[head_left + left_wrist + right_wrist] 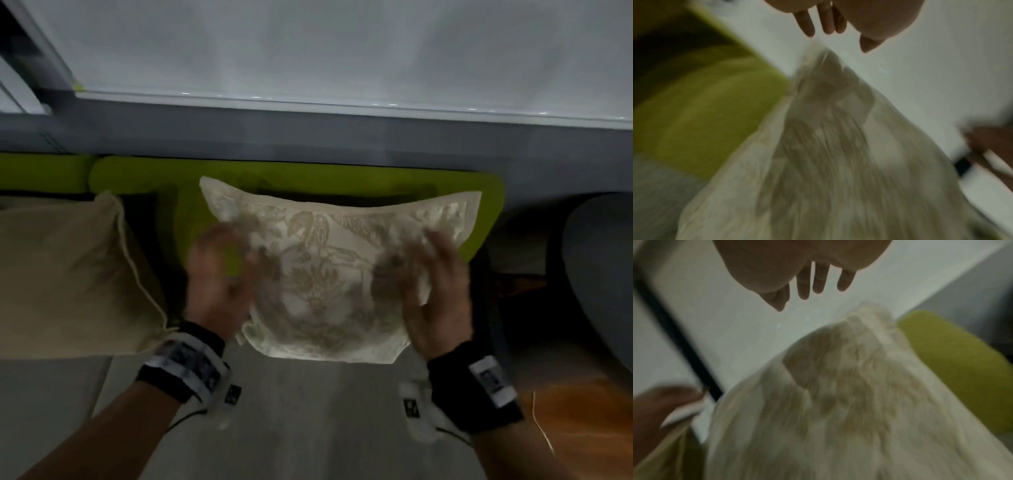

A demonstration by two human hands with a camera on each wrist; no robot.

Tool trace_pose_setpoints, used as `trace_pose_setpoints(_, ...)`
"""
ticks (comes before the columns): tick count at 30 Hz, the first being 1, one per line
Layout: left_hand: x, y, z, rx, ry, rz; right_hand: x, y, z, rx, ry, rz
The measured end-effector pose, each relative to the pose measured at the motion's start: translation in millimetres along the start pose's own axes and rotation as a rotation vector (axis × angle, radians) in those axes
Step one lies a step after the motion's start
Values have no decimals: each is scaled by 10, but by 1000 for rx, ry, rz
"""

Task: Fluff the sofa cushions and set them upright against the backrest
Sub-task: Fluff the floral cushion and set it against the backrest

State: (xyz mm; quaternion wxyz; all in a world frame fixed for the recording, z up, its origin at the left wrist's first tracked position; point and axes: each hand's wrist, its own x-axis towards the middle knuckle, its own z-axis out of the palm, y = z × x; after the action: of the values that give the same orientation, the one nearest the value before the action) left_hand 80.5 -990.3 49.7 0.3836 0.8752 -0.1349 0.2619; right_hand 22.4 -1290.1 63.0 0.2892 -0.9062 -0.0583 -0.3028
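A cream cushion with a leaf pattern (325,274) stands in front of the green sofa backrest (308,173), its top edge sagging in the middle. My left hand (221,263) is at its left side and my right hand (436,274) at its right side, both blurred with motion. In the left wrist view the fingers (824,21) are straight and spread, clear of the cushion (828,162). In the right wrist view the fingers (818,280) are also straight above the cushion (838,402). Neither hand grips fabric.
A plain beige cushion (68,274) lies to the left on the sofa. A grey rounded seat (599,274) stands at the right over an orange wood floor (582,411). A white wall panel (342,51) runs behind the backrest.
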Motion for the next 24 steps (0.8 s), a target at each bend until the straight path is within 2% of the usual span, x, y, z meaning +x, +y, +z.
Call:
trace_pose_setpoints(1, -105, 110, 107, 53, -162, 144, -93, -78, 143, -58, -157, -66)
trace_pose_setpoints(3, -284, 212, 384, 230, -455, 270, -233, -162, 407, -215, -456, -48)
trace_pose_setpoints(5, -283, 124, 599, 413, -561, 162, -205, -49, 562, -361, -590, 23)
trace_pose_setpoints(8, 21, -97, 731, 418, -583, -180, 108, 221, 618, -380, -612, 200)
trace_pose_setpoints(9, 108, -136, 748, 407, -607, -232, 212, 298, 614, -369, -617, 248)
trace_pose_setpoints(14, 332, -306, 657, 435, -697, -264, 440, 618, 554, -258, -670, 418)
trace_pose_setpoints(17, 395, -413, 570, 482, -768, -290, 472, 889, 522, -232, -696, 591)
trace_pose_setpoints(19, 408, -450, 508, 432, -755, -276, 496, 1027, 447, -217, -699, 700)
trace_pose_setpoints(20, 390, -448, 458, 320, -701, -271, 471, 1086, 392, -179, -640, 729)
trace_pose_setpoints(21, 356, -450, 405, 163, -597, -265, 429, 1131, 331, -98, -521, 750)
trace_pose_setpoints(23, 262, -473, 302, -77, -294, -274, 272, 1220, 208, 221, -157, 881)
trace_pose_setpoints(24, 210, -537, 280, -116, -165, -352, 180, 1248, 164, 403, -4, 982)
